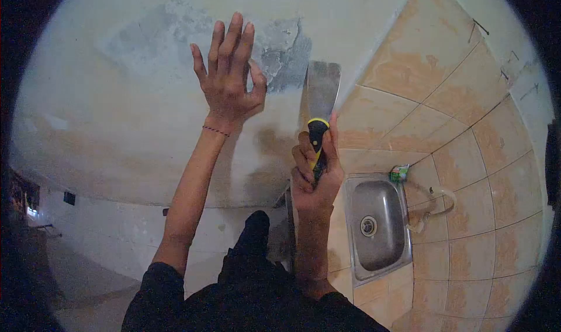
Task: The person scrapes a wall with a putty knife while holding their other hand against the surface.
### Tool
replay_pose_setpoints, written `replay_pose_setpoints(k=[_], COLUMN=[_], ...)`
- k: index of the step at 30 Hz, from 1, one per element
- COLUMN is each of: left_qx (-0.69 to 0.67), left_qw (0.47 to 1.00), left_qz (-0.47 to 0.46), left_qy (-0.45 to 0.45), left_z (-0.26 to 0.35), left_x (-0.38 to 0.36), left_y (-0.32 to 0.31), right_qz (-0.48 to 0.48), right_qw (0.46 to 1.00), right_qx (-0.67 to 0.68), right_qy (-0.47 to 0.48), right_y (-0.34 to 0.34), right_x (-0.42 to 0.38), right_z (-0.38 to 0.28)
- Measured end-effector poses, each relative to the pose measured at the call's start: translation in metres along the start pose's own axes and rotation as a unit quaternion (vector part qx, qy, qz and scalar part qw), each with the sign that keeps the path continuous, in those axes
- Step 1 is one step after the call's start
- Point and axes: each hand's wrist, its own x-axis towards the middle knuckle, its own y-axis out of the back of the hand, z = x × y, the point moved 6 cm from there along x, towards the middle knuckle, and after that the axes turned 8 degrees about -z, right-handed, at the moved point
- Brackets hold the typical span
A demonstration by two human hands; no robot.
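from my remote seat, i see the wall (117, 116) spreading all round the grey patch (175, 34), painted pale and fairly smooth; light pressure would suit it, i think. right of the patch run tiles (467, 180), cream with orange blotches, and i'd keep the blade off their edges. the patch itself is mottled and rough, its right end ragged and flaking; i'd ease under that lip at a shallow angle, in short strokes. below and right of the patch sits the sink (385, 238), shiny metal with rounded corners and a round drain. over the patch's lower edge, my left hand (229, 92) has its fingers spread wide, holding nothing; i can't tell whether the palm touches. below the patch's right end, my right hand (321, 189) has its fingers closed round a scraper (324, 89), black-and-yellow handled. its flat, flared metal blade lies just right of the patch; contact is unclear. farther below right of the patch is a small green packet (400, 173).
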Motion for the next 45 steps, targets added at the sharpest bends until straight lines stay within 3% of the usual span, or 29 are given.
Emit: replay_pose_setpoints(k=[32, 35, 45], left_qx=[0.005, 0.015, 0.006], left_qw=[0.999, 1.0, 1.0], left_qz=[-0.026, -0.017, -0.016], left_qy=[0.017, 0.01, 0.008], left_z=[0.001, 0.0, 0.001], left_x=[0.001, 0.001, -0.001], left_y=[0.002, 0.001, 0.002], right_qz=[0.017, -0.04, -0.003], right_qw=[1.0, 0.998, 1.0], right_qx=[0.012, 0.039, 0.006], right_qy=[-0.006, -0.001, 0.011], right_y=[-0.006, -0.008, -0.008], right_x=[0.001, 0.006, -0.003], right_z=[-0.005, -0.004, 0.004])
